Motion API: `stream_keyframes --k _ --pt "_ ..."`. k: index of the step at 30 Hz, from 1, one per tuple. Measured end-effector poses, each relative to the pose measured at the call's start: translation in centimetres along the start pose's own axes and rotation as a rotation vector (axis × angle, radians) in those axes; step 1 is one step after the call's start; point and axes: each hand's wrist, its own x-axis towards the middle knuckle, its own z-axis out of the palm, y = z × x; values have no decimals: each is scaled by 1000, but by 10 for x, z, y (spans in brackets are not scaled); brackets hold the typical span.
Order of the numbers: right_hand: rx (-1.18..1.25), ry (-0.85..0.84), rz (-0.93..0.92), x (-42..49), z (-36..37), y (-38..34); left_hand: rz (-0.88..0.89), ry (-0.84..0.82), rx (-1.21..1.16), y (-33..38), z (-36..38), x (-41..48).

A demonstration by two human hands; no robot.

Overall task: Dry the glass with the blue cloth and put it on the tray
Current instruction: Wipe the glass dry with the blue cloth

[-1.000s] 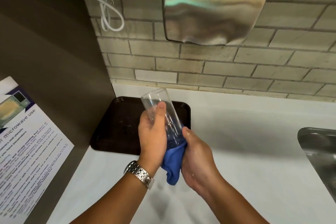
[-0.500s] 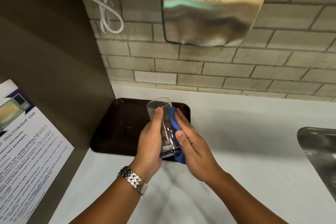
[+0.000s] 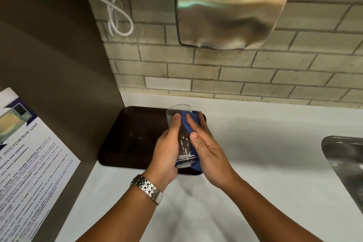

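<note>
I have the glass (image 3: 181, 135) up in the air above the near right corner of the tray (image 3: 135, 135), tipped so its mouth points away from me and its thick base sits toward my wrists. My left hand (image 3: 167, 153) is wrapped around its left side, thumb lying along the wall, so it cannot turn or slip while I rub. My right hand (image 3: 204, 147) lies flat against the other side, fingers together, pressing the blue cloth (image 3: 186, 124) onto the glass; the cloth bunches near the rim and pokes out again below the base. The glass looks empty. The tray beneath is bare, so I judge any free spot will do once the wiping is done.
</note>
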Motion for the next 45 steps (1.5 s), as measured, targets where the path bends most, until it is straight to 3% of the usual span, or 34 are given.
stream_keyframes --k 3,8,13,18,24,29,34,39,45 --pt "-98 -43 -19 -1 1 4 -5 12 29 0 -4 3" --pt "200 50 156 7 -5 -6 -21 -35 74 -6 -3 3" --pt "-86 41 11 -2 5 -4 -24 -36 60 -4 -5 6" --pt "127 148 141 7 -2 -7 -42 -48 130 -8 -2 4" --pt "-45 112 -15 0 6 -7 -28 -62 129 0 -2 6" --pt "178 196 175 12 0 -12 -116 -35 112 -5 -2 6" --pt "-143 125 -30 4 5 -7 -120 -50 83 -2 -6 8" --pt "260 274 238 10 -6 -1 -108 -44 105 -5 -6 6" --pt "53 213 150 0 3 -3 -110 -15 119 -4 -5 9"
